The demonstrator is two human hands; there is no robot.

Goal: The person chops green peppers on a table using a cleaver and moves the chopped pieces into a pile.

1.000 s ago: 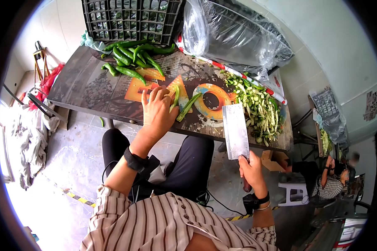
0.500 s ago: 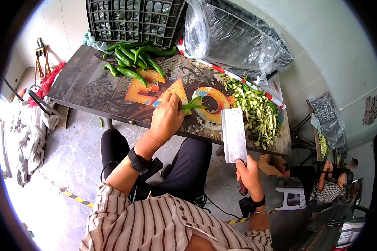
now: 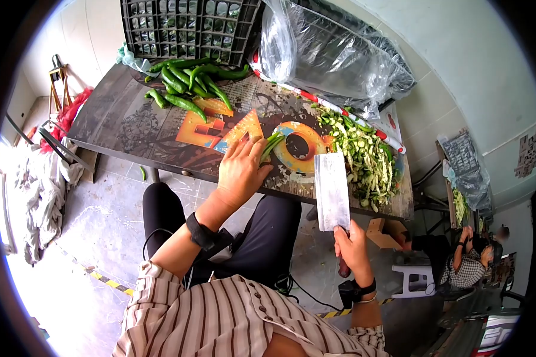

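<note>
My left hand (image 3: 241,168) is over the table near its front edge, fingers curled down on split green chili pepper pieces (image 3: 272,144) that stick out to the right. How much of the pepper lies under the palm is hidden. In my right hand (image 3: 353,244) is the handle of a cleaver (image 3: 333,190), its broad blade raised beside the table's front edge. Whole green chili peppers (image 3: 187,83) lie piled at the back left. Chopped pepper (image 3: 366,157) is heaped right of the blade.
The patterned table (image 3: 119,128) carries a black crate (image 3: 190,30) at the back and a crate lined with clear plastic (image 3: 339,53) beside it. A cardboard box (image 3: 387,233) and white stool (image 3: 413,281) stand on the right, near another person (image 3: 467,268).
My left hand has turned from a raised fist to palm down, pressing the pepper pieces lower and drawing them closer together. The cleaver in my right hand has barely moved.
</note>
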